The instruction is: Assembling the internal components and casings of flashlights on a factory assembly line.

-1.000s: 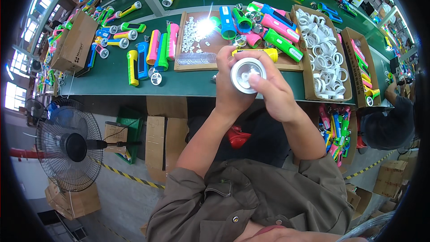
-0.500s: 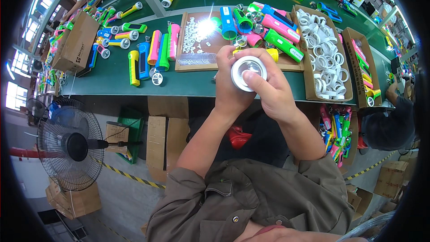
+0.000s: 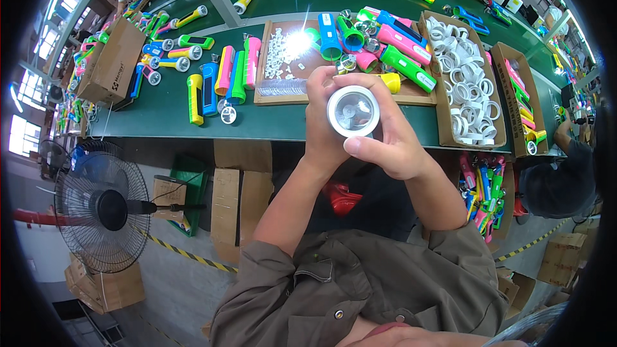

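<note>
In front of me, above the near edge of the bench, a flashlight (image 3: 353,111) is held with its round head toward me. A white ring surrounds its clear lens, and the reflector shows through it; the body is mostly hidden by my hands. My left hand (image 3: 319,119) wraps round its left side. From the right, my right hand (image 3: 400,139) curls about the head, its thumb tip at the lower right edge of the ring. Just beyond my hands lies a shallow tray (image 3: 385,97) with colored flashlight bodies, a stack of clear discs (image 3: 283,87) and small white parts (image 3: 276,51).
Right of the tray stands a carton (image 3: 432,83) of white rings, then another carton (image 3: 514,112) of flashlights. Several flashlights (image 3: 207,87) rest on the green bench to the left, near a tilted carton (image 3: 114,64). A fan (image 3: 106,209) stands at lower left. Other people work nearby.
My right thumb has moved off the lens, down to the ring's lower right edge, so the lens now shows. The flashlight head has shifted slightly left and down.
</note>
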A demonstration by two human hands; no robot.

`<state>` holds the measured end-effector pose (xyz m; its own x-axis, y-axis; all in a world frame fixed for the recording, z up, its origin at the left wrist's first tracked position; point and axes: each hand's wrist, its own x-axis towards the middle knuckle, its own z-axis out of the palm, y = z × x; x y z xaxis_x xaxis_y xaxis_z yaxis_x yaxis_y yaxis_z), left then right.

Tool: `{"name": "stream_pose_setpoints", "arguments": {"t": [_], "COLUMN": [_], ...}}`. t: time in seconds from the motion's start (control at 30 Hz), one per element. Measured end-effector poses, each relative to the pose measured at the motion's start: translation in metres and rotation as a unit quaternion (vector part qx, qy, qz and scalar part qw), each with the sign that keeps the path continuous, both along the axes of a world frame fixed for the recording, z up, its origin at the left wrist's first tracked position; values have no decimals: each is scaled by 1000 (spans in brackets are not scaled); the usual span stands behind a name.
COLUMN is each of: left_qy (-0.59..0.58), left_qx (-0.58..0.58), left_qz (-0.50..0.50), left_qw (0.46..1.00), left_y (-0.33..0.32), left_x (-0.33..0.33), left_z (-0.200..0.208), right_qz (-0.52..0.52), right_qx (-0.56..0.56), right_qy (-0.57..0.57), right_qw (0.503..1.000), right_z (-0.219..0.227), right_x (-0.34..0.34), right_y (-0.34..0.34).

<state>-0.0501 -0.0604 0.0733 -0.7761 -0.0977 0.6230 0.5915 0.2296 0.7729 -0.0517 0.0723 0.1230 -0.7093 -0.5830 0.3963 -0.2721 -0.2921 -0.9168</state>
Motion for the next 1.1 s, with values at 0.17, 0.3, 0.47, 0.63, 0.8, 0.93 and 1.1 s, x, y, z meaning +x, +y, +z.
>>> {"name": "stream_pose_setpoints", "arguments": {"t": [0.17, 0.3, 0.47, 0.63, 0.8, 0.93, 1.1], "left_qy": [4, -40, -44, -187, -302, -303, -272], "left_qx": [12, 10, -146, -94, -129, -163, -254], "left_qz": [-30, -23, -234, -327, -277, -140, 54], "left_qw": [999, 999, 960, 922, 903, 928, 927], "left_y": [2, -5, -18, -33, -42, -35, -42], "left_x": [-2, 3, 35, 54, 60, 48, 47], "left_z": [3, 1, 15, 25, -17, -34, -78], "right_qz": [-21, -225, 103, 95, -28, -60, -118], "right_qx": [22, 176, 123, -31, 115, 158, 158], "right_qy": [-27, 357, 346, 197, 212, 7, -37], "right_qw": [999, 890, 924, 975, 970, 986, 980], "right_z": [4, 27, 35, 27, -1, -39, -89], "right_x": [0, -21, -14, -13, 2, -19, -30], "right_y": [3, 18, 12, 29, 8, 9, -16]}}
